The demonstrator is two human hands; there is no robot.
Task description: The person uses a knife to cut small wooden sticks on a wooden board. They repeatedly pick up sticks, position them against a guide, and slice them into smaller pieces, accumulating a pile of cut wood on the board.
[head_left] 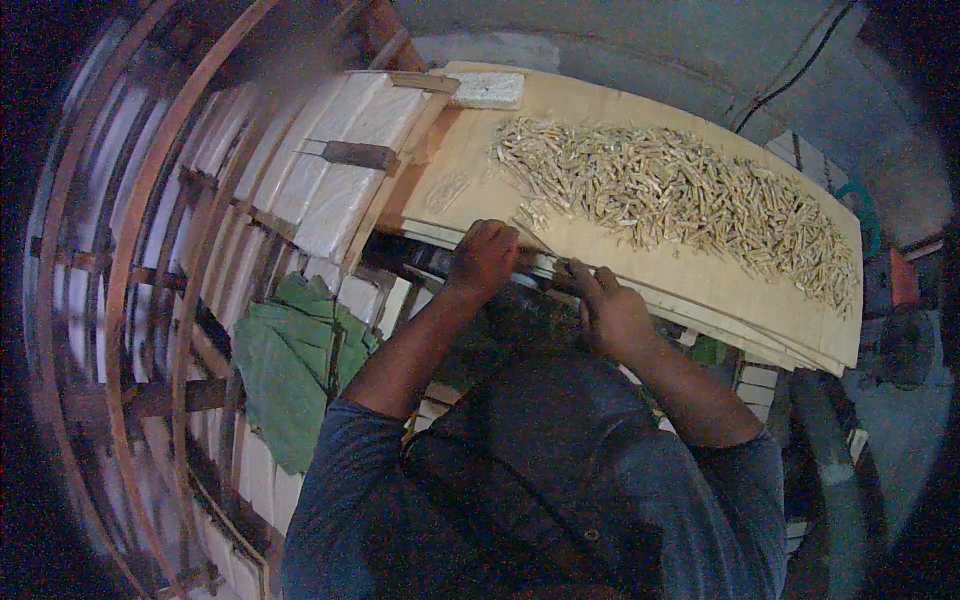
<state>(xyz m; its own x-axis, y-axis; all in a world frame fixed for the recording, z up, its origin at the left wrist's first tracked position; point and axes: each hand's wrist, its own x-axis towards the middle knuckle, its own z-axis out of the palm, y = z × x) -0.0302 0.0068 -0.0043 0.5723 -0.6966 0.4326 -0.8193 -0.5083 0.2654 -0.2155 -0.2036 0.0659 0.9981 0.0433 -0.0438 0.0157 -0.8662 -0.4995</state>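
My left hand (487,262) is closed at the near edge of a pale wooden board (455,222), its fingers curled and bent down. A little to its right, my right hand (614,312) is closed too, with its index finger reaching toward the left hand. Something narrow and dark shows by its fingertips, too unclear to name. What either hand grips is hidden or too small to make out. Beyond the hands, a wide heap of small tan stick-like pieces (680,195) covers much of the board. A few of them lie loose close to the left hand.
A white block (487,90) rests at the board's far left corner. Left of the board, a dark-handled tool with two thin prongs (355,155) lies on white wrapped packs (340,215). Green folded sheets (285,365) sit by my left arm. Curved wooden slats (125,250) rise farther left.
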